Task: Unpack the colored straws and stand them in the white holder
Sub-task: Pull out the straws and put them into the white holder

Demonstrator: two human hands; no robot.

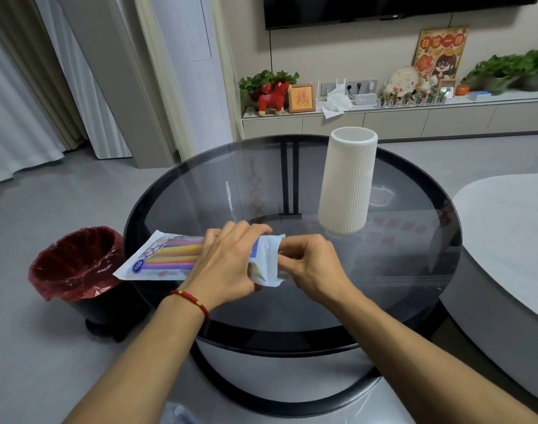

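So, pack of colored straws [166, 255] sits at centre-left of the frame, lying roughly flat and sideways over the near-left part of the round glass table [292, 301], its left end sticking out past the table rim toward the bin. Straws are inside the plastic bag, stripes of yellow, orange, pink, purple, blue showing through. Blue round label at the bag's lower left corner.

Left hand [228, 264] is clamped over the middle of the pack, fingers curled across the top, thumb side hidden under it. Red string bracelet [191, 299] on that wrist. Right hand [310, 264] pinches the white end flap of the bag at the pack's right end, fingers bent tight around the plastic; exact fingertip contact partly hidden by the crumpled flap. Both hands just beside each other, the flap between them. Can't tell whether the bag is torn open.

White holder [347, 182], ribbed tall cylinder, stands upright on the table at upper centre-right, behind the right hand and apart from it. Mouth open at top; inside not visible.

Left of the table on the floor, dark bin with a red liner [75, 264], near the pack's left end. Lower right, edge of a pale grey table [506, 224]. Top of frame: TV cabinet [414, 117] with plants, red horse figure [272, 97], framed pictures, tissue; curtains [16, 102] at upper left.
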